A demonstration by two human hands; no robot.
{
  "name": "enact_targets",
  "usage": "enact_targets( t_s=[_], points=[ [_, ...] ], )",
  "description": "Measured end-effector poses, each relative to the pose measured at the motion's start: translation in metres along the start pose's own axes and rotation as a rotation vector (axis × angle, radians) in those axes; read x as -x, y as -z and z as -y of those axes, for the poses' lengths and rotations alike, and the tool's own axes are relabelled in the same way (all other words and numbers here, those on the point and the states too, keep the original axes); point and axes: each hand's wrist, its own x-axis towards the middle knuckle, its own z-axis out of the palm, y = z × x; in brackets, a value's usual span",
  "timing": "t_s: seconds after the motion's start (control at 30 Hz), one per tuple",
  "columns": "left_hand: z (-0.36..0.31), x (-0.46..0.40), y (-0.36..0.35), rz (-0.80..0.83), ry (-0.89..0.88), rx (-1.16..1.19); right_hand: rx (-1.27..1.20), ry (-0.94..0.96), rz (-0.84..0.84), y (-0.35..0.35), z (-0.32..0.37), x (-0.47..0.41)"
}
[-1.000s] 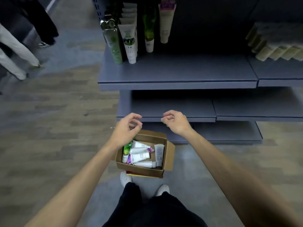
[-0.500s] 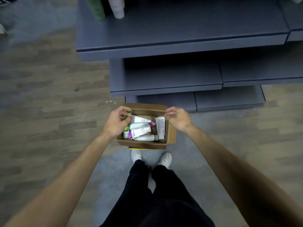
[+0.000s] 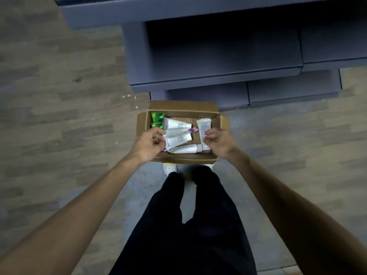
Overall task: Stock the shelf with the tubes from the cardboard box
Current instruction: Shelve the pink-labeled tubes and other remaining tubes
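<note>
An open cardboard box (image 3: 182, 108) sits on the floor in front of the shelf unit (image 3: 218, 76), just beyond my feet. Inside lie two green tubes (image 3: 157, 117) at the left, several white tubes (image 3: 176, 124) across the middle, and one white printed tube (image 3: 204, 127) lengthwise at the right. My left hand (image 3: 148, 144) is down in the box's left side, finger and thumb curled round the lower green tube's end. My right hand (image 3: 217, 142) is at the right side, fingertips and thumb pinching the printed tube's lower part.
The grey-blue shelf boards (image 3: 198, 8) step outward above the box, the lowest tier (image 3: 288, 92) right behind it. Wood-pattern floor (image 3: 59, 116) spreads to the left and right. My dark trousers (image 3: 188, 225) and white shoes (image 3: 168, 168) are directly under the box's near edge.
The view has tilted down from the stocked upper shelf to the box. Both hands have dropped from above the box into it and closed on tubes.
</note>
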Motion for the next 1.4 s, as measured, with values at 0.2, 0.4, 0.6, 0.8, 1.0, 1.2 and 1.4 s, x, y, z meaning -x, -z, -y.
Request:
enact_targets(
  t_s=[0.2,0.4,0.6,0.8,1.0,1.2,1.4],
  points=[
    [0.039,-0.043,-0.025,0.043,0.094,-0.070,0.203,-0.091,0.137,-0.012,-0.015,-0.040],
    [0.061,-0.088,-0.058,0.046,0.117,-0.193,0.272,-0.169,0.058,-0.035,-0.038,-0.073],
    [0.074,-0.132,-0.087,0.034,-0.043,-0.525,0.284,-0.228,0.042,-0.053,-0.056,-0.106],
    [0.083,-0.161,-0.103,0.048,-0.128,-0.969,0.269,-0.261,0.009,-0.068,-0.063,-0.131],
    [0.096,-0.180,-0.112,0.005,-0.060,-1.125,0.371,-0.326,0.028,-0.093,-0.072,-0.162],
    [0.104,-0.194,-0.116,-0.010,-0.128,-1.212,0.585,-0.215,-0.017,-0.118,-0.077,-0.172],
    [0.107,-0.203,-0.115,-0.009,-0.129,-1.143,0.693,-0.112,-0.069,-0.121,-0.076,-0.175]
  ],
)
